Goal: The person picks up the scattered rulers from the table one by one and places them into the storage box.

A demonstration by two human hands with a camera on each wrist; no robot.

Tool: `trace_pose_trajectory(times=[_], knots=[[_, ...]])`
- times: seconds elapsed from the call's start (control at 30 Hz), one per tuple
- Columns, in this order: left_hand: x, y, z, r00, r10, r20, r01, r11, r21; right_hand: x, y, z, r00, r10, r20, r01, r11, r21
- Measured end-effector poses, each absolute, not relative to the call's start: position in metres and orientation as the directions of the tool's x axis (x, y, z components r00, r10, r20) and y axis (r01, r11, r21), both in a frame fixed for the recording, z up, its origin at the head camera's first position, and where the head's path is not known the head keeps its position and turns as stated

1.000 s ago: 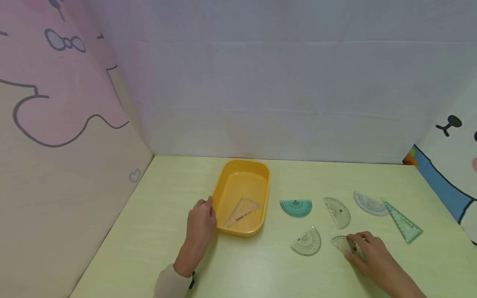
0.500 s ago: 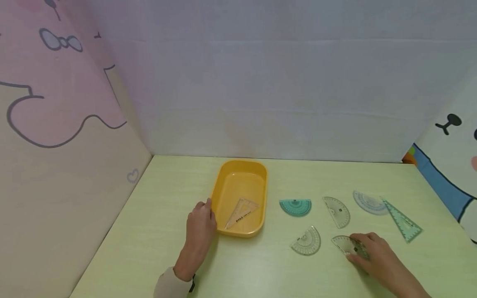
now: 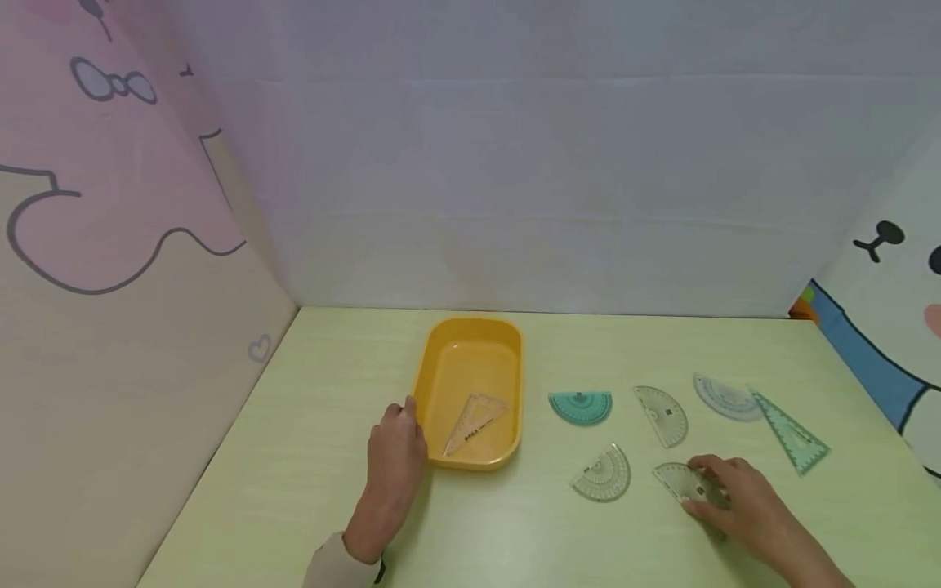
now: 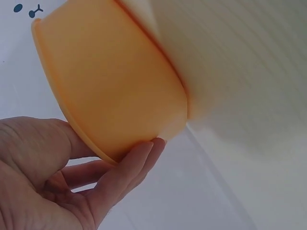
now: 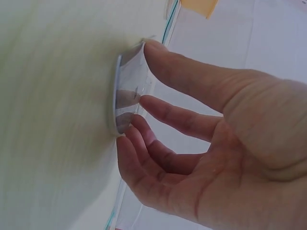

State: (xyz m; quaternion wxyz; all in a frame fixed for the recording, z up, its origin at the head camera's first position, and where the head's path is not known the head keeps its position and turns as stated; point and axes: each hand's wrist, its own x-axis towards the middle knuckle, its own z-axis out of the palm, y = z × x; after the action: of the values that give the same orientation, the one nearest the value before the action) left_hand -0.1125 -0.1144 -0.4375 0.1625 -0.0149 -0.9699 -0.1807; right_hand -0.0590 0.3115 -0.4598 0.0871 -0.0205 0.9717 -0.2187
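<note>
My left hand (image 3: 397,449) grips the left rim of a yellow plastic tray (image 3: 515,392), thumb and fingers on either side of its edge; the left wrist view shows the tray's outer wall (image 4: 115,76). In the tray lies a clear set square (image 3: 474,425). At the right, my right hand (image 3: 742,506) holds a clear protractor (image 3: 680,482) by its edges, between thumb and fingertips. The right wrist view shows this protractor (image 5: 127,79) nearly edge-on, low at the tabletop; whether it touches the table is hard to tell.
Around the right hand lie a teal protractor (image 3: 581,407), clear protractors (image 3: 603,475) (image 3: 663,416), a bluish protractor (image 3: 724,398) and a green set square (image 3: 792,433). A white wall (image 3: 544,196) closes the back; printed panels (image 3: 147,367) flank the table (image 3: 353,359).
My right hand has shifted slightly rightward on the protractor, leaving more of it in sight. The left hand keeps its grip on the tray. The head view has drifted a little.
</note>
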Motion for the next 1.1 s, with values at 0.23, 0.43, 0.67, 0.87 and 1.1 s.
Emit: trace_pose_trajectory(times=[0.23, 0.43, 0.67, 0.87, 1.1], knots=[[-0.1095, -0.1123, -0.4366, -0.952, -0.047, 0.304, 0.07, 0.929, 0.363, -0.0585, 0.3129, -0.4605, -0.986, -0.086, -0.144, -0.013, 0.894, -0.447], [-0.1106, -0.1133, -0.4381, -0.936, -0.067, 0.344, 0.086, 0.907, 0.413, -0.0571, 0.3151, -0.4607, -0.989, -0.082, -0.124, -0.016, 0.889, -0.457], [-0.113, -0.1139, -0.4377, -0.954, -0.103, 0.28, 0.042, 0.883, 0.467, -0.0571, 0.3175, -0.4625, -0.993, -0.071, -0.096, -0.018, 0.882, -0.47], [-0.115, -0.1154, -0.4398, -0.958, -0.079, 0.276, 0.059, 0.887, 0.458, -0.0593, 0.319, -0.4634, -0.994, -0.07, -0.085, -0.022, 0.881, -0.473], [-0.1147, -0.1156, -0.4418, -0.956, -0.032, 0.291, 0.094, 0.908, 0.408, -0.0613, 0.3205, -0.4634, -0.99, -0.059, -0.132, 0.016, 0.864, -0.502]])
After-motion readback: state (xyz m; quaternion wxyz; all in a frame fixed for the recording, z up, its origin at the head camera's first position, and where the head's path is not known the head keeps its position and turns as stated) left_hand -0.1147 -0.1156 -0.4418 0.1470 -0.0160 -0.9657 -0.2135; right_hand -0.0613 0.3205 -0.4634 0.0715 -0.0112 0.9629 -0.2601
